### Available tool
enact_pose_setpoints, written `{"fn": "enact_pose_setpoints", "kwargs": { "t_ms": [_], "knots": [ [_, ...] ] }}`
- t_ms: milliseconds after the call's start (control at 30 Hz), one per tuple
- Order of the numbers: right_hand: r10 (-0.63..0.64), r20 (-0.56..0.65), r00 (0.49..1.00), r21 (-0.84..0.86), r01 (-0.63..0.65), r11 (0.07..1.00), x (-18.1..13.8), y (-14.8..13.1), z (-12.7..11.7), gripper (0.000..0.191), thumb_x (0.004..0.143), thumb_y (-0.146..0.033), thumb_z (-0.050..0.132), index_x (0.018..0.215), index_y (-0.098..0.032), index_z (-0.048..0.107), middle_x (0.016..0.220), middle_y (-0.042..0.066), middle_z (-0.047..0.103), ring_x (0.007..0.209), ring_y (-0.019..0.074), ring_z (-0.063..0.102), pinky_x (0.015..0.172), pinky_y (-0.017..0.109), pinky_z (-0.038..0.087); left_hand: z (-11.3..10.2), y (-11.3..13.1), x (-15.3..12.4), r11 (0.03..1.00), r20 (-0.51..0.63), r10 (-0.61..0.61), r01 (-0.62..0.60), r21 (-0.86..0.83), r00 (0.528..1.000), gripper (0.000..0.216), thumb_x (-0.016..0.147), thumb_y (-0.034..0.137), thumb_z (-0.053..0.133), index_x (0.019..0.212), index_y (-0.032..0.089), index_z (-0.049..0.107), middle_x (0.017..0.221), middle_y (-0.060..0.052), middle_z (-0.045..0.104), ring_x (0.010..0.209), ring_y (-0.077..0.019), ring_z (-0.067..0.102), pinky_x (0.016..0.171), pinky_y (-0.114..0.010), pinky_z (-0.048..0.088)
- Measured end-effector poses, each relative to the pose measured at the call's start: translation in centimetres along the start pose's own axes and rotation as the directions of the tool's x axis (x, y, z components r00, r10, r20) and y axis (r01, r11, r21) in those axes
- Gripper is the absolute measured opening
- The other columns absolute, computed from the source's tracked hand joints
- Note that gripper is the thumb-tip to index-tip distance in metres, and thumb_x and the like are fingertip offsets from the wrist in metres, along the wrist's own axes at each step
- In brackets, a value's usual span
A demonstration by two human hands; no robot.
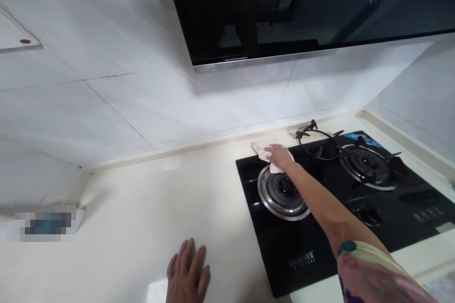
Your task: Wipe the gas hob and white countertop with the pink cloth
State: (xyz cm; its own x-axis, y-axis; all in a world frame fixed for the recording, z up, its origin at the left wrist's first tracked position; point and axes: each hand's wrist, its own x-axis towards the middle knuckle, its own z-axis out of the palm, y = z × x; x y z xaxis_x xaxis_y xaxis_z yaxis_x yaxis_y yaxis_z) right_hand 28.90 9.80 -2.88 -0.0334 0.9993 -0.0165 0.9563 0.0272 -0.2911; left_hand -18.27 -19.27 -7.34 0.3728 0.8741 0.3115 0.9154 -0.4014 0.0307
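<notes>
a pale pink cloth (261, 151) lies crumpled and soft at the back left corner of a black glass gas hob (284, 246), with one corner reaching past the hob's edge onto the counter. its thin fabric falls in loose folds behind the left burner (280, 194).

the right hand (279, 157) rests palm down on top of the cloth, fingers lying close together and pressing it against the glass, with no pinch showing. the bare forearm stretches across the hob from the lower right, ending in a patterned sleeve (369, 274) in soft, mixed colours.

the left hand (187, 272) sits away from the hob, to its left, with fingers spread and palm down on the smooth cream counter (142, 208).

the hob's surface is glossy and dark. the left burner is a ribbed metal disc inside a shiny steel ring, and the right burner (368, 165) is a similar round shape with black iron prongs around it. a curved iron pan stand (314, 144) sits at the back, between the two burners, just beyond the cloth. a round black knob (369, 215) sits near the front of the hob. behind the hob rises a wall of large, pale, faintly veined tiles (106, 104), and above it hangs a black glass range hood (284, 9) with a steel lower edge.
</notes>
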Motion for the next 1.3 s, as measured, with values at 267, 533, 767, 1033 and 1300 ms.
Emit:
{"fn": "enact_pose_setpoints", "kwargs": {
  "t_ms": [267,533,767,1033,1300],
  "knots": [
    [0.182,-0.106,0.977,-0.063,-0.19,0.98,-6.1,8.1,-1.3,0.039,0.092,-0.028,0.062,0.129,-0.019,0.072,0.129,0.015,0.06,0.113,0.0268,0.055,0.101,0.044,0.041,0.4,-0.1,0.0,0.999,0.006,0.005,-0.004,-0.038,1.0,0.042,0.098,0.036,0.053,0.137,0.027,0.064,0.157,-0.015,0.051,0.147,-0.0325,0.044,0.117,-0.051,0.032],
    [0.332,-0.169,0.928,-0.132,-0.355,0.925,-14.7,9.4,-0.4,0.044,0.097,-0.039,0.057,0.137,-0.025,0.066,0.135,0.015,0.057,0.115,0.0317,0.052,0.099,0.044,0.042,0.1,0.4,0.5,0.996,0.021,-0.014,0.016,-0.085,1.0,0.041,0.099,0.035,0.052,0.135,0.022,0.065,0.154,-0.019,0.051,0.146,-0.0356,0.044,0.116,-0.055,0.032],
    [0.275,-0.305,0.912,-0.223,-0.349,0.91,-23.9,4.5,2.5,0.057,0.101,-0.049,0.044,0.138,-0.01,0.061,0.118,0.023,0.06,0.108,0.0365,0.053,0.097,0.052,0.043,0.1,0.6,0.5,0.997,0.027,-0.018,0.02,-0.081,0.999,0.041,0.1,0.037,0.05,0.134,0.021,0.066,0.152,-0.022,0.052,0.145,-0.0374,0.045,0.113,-0.057,0.034],
    [0.053,-0.218,0.974,-0.098,-0.076,0.992,-33.7,-7.0,5.7,0.05,0.103,-0.046,0.044,0.139,-0.017,0.063,0.121,0.018,0.059,0.108,0.0329,0.055,0.097,0.047,0.048,-0.3,1.0,0.6,0.994,0.026,-0.034,0.036,-0.103,0.999,0.04,0.1,0.036,0.052,0.134,0.02,0.067,0.151,-0.021,0.054,0.144,-0.0378,0.045,0.114,-0.056,0.034],
    [-0.096,-0.132,0.987,-0.072,0.087,0.994,-31.6,-12.2,6.5,0.052,0.094,-0.043,0.06,0.141,-0.022,0.061,0.128,0.018,0.059,0.118,0.0362,0.051,0.101,0.052,0.043,0.1,0.9,0.2,0.999,-0.035,-0.007,0.005,-0.041,0.999,0.04,0.099,0.035,0.053,0.134,0.022,0.066,0.15,-0.02,0.056,0.142,-0.0356,0.048,0.112,-0.053,0.035]
  ]
}}
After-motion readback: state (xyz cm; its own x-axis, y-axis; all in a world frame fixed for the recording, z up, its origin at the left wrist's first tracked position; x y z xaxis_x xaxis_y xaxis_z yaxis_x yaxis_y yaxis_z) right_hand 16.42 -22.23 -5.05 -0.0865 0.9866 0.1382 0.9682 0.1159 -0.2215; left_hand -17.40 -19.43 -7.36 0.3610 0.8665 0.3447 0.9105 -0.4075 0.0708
